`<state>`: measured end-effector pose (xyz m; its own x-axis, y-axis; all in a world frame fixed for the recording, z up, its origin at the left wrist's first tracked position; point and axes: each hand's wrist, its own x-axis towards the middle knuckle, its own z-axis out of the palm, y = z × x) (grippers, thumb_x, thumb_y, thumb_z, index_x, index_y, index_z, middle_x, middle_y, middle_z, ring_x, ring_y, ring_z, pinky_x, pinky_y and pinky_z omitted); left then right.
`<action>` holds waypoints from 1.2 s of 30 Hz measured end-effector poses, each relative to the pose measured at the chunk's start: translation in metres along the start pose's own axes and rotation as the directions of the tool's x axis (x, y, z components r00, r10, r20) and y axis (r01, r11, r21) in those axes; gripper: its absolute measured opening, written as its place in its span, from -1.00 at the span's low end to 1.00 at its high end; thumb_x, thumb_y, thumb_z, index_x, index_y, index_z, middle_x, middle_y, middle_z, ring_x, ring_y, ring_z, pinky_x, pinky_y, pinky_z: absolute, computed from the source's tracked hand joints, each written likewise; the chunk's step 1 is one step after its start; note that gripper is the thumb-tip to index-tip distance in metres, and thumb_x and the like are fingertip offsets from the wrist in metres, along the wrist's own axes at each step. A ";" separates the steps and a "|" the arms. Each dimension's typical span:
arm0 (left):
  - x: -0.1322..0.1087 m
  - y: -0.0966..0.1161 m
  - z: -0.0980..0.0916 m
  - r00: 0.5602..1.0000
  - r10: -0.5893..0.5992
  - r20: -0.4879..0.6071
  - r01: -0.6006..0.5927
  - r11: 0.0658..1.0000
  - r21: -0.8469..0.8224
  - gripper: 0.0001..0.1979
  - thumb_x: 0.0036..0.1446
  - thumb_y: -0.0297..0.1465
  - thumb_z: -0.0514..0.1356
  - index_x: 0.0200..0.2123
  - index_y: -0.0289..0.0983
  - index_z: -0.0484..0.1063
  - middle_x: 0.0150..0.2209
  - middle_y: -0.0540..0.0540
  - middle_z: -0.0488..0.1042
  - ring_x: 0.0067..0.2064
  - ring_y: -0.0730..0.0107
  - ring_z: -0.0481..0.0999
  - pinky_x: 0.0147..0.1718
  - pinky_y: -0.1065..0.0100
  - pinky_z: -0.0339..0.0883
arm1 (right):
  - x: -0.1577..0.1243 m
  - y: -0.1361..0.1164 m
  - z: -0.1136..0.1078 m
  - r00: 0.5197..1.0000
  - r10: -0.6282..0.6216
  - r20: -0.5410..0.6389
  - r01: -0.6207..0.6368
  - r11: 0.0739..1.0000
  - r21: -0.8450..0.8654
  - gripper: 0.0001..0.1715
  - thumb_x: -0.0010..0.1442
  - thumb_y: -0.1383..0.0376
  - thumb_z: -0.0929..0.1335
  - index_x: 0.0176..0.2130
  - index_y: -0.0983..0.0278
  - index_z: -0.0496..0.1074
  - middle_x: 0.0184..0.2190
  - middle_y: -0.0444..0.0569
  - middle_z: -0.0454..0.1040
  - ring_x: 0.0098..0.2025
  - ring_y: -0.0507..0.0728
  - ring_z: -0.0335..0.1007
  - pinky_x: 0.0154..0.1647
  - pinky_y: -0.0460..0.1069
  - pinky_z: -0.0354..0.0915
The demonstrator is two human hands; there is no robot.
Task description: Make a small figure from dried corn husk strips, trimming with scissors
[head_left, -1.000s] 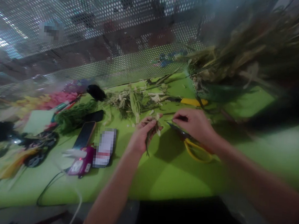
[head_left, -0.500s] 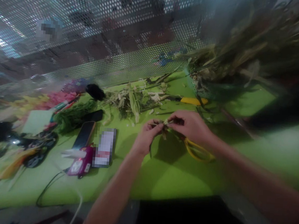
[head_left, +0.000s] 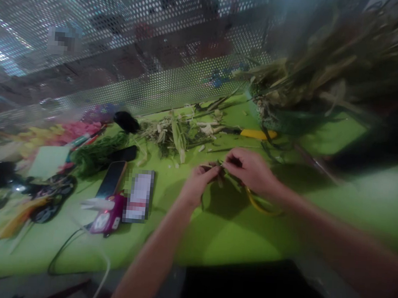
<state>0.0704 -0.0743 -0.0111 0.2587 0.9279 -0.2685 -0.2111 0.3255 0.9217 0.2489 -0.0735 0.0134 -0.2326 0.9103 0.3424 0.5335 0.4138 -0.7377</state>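
My left hand (head_left: pixel 193 187) is closed in a pinch around a small bundle of pale dried plant strips (head_left: pixel 220 182). The fingertips of my right hand (head_left: pixel 250 169) pinch the same bundle from the other side, almost touching the left thumb. Loose ends of the strips hang below the fingers. A yellow loop (head_left: pixel 261 207), like a scissors handle, shows under my right hand; whether the hand holds it or it lies on the table is hidden. Behind the hands lies a heap of dry husks and stalk scraps (head_left: pixel 177 136).
A yellow-handled tool (head_left: pixel 258 134) lies beyond my right hand. A green basin (head_left: pixel 273 120) overflows with dry leaves. Left of me are a phone (head_left: pixel 113 179), a pixelated handset (head_left: pixel 140 197), a magenta device (head_left: pixel 109 217) with a cord, and green fibre (head_left: pixel 97 154). A perforated screen (head_left: pixel 152 44) stands behind.
My hands stay together, with small finger shifts at the bundle. The left hand has moved slightly to the right, and less of the yellow loop shows.
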 end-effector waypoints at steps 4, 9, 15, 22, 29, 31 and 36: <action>0.000 -0.001 0.000 1.000 -0.019 0.009 0.019 0.999 -0.038 -0.72 -0.07 -0.28 0.42 -0.36 -0.36 0.53 -0.45 -0.10 0.58 -0.46 0.40 0.54 -0.39 0.35 0.44 | -0.001 -0.002 -0.001 1.000 -0.009 -0.015 0.009 1.000 0.007 -0.90 0.20 0.35 0.36 -0.38 0.27 0.41 -0.44 -0.10 0.48 -0.41 0.03 0.32 -0.38 -0.06 0.12; 0.002 -0.005 -0.003 0.999 0.041 -0.020 -0.042 0.999 -0.034 -0.73 -0.07 -0.31 0.43 -0.33 -0.33 0.52 -0.42 -0.08 0.58 -0.41 0.41 0.55 -0.30 0.34 0.44 | -0.001 -0.002 -0.001 1.000 0.002 -0.018 -0.001 0.999 0.037 -0.90 0.20 0.34 0.38 -0.38 0.27 0.42 -0.45 -0.10 0.48 -0.42 0.03 0.32 -0.39 -0.06 0.13; 0.006 -0.007 -0.006 0.982 0.131 -0.134 -0.131 0.991 0.009 -0.78 -0.07 -0.35 0.41 -0.36 -0.31 0.49 -0.42 -0.03 0.55 -0.37 0.46 0.51 -0.28 0.40 0.37 | 0.002 0.003 -0.005 0.998 -0.009 0.060 0.009 1.000 -0.007 -0.91 0.23 0.31 0.39 -0.32 0.28 0.50 -0.43 -0.09 0.52 -0.42 0.04 0.34 -0.40 -0.07 0.11; 0.009 -0.006 -0.011 0.971 0.218 -0.094 -0.184 0.941 0.284 -0.83 0.02 -0.32 0.33 -0.42 -0.29 0.47 -0.50 0.01 0.48 -0.46 0.49 0.42 -0.37 0.41 0.27 | 0.000 -0.004 -0.009 0.964 -0.170 0.205 0.206 0.964 -0.169 -0.91 0.24 0.37 0.37 -0.30 0.28 0.52 -0.33 -0.05 0.54 -0.33 0.06 0.38 -0.33 -0.08 0.11; -0.001 0.002 -0.003 0.980 0.175 0.098 -0.198 0.920 0.337 -0.86 0.01 -0.36 0.34 -0.41 -0.30 0.49 -0.53 0.02 0.47 -0.47 0.49 0.42 -0.41 0.42 0.27 | 0.005 0.005 -0.011 0.987 -0.143 0.068 0.149 0.983 -0.103 -0.90 0.26 0.33 0.37 -0.31 0.31 0.48 -0.34 -0.04 0.49 -0.33 0.06 0.35 -0.34 -0.07 0.12; -0.002 0.001 -0.004 0.981 0.156 0.119 -0.179 0.958 0.223 -0.82 -0.02 -0.34 0.38 -0.40 -0.30 0.49 -0.49 0.01 0.50 -0.44 0.49 0.46 -0.39 0.43 0.32 | 0.006 0.008 -0.009 0.992 -0.122 0.022 0.123 0.992 -0.015 -0.89 0.25 0.32 0.38 -0.33 0.30 0.46 -0.37 -0.06 0.49 -0.36 0.05 0.33 -0.35 -0.07 0.13; 0.002 -0.002 -0.010 0.987 0.120 0.112 -0.120 0.993 -0.005 -0.73 -0.08 -0.31 0.44 -0.34 -0.29 0.50 -0.40 -0.04 0.57 -0.38 0.45 0.55 -0.34 0.41 0.41 | 0.005 0.010 -0.001 0.998 -0.066 0.020 0.063 0.988 0.139 -0.86 0.25 0.32 0.36 -0.37 0.29 0.43 -0.44 -0.10 0.47 -0.40 0.04 0.32 -0.39 -0.08 0.13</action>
<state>0.0621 -0.0716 -0.0165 0.3351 0.9341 -0.1235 -0.2453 0.2130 0.9457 0.2538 -0.0651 0.0083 -0.2835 0.8811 0.3786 0.3999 0.4674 -0.7884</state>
